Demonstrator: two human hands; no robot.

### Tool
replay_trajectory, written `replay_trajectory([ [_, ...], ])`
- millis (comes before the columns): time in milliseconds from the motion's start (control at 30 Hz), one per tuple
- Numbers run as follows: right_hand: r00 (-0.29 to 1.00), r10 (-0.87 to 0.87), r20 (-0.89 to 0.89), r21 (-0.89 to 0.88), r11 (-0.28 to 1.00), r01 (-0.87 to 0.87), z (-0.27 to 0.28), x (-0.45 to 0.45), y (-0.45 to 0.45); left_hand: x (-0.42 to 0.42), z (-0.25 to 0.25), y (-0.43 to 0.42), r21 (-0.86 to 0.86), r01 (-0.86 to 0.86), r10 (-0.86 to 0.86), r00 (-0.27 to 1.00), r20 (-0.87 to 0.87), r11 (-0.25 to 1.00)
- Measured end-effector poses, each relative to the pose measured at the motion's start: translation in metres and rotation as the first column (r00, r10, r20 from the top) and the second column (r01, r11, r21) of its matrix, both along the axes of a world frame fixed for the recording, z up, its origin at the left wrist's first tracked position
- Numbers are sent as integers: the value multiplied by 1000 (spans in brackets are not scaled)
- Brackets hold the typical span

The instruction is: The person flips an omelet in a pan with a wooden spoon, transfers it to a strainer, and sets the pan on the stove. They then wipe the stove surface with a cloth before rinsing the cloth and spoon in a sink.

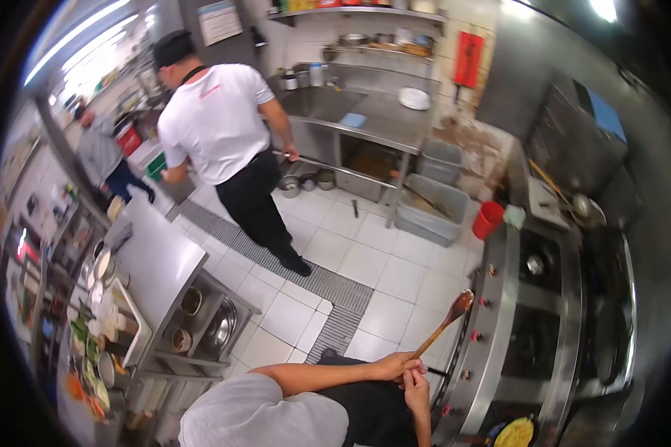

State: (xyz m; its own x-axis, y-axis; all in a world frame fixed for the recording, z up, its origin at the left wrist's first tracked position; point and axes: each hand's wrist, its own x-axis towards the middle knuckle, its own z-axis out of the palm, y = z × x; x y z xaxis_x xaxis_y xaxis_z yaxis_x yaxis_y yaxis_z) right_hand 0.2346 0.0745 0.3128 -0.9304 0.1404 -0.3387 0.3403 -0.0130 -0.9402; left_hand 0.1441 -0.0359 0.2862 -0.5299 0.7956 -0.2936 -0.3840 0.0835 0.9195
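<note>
My left hand (pixel 397 366) is closed around the handle of a wooden spoon (pixel 434 335). The spoon slants up and to the right, its bowl stained with reddish-brown sauce. Just below, my right hand (pixel 416 390) is closed at the handle's lower end, with its fingers against my left hand. The spoon's bowl is beside the front edge of a steel stove (pixel 490 343) with red knobs. At the bottom right, a dark pan holds a yellow, omelette-like food (pixel 516 432), partly cut off by the frame.
A person in a white T-shirt (pixel 220 123) walks on the tiled floor; another person (pixel 104 153) stands farther back. A red bucket (pixel 487 220) and grey bins (pixel 431 208) stand beyond the stove. On the left is a prep counter (pixel 153 253) with several food containers.
</note>
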Motion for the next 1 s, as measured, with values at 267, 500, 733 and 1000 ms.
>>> replay_trajectory([
  [267, 989, -13, -149, 499, 862, 86, -53, -110, -41, -98, 3, -169, 3, -425, 425, 905, -15, 905],
  [500, 981, 16, -195, 704, 698, 129, -34, -202, -76, -120, 2, -323, -175, -734, 723, 678, -132, 656],
  [733, 968, 215, -128, 709, 703, -63, -39, -344, -128, -156, -19, -404, -341, -886, 891, 400, -215, 315],
  [1000, 768, 593, -242, 421, 777, -468, -24, -583, -314, -259, 7, -472, -246, -969, 978, 57, -201, 6],
])
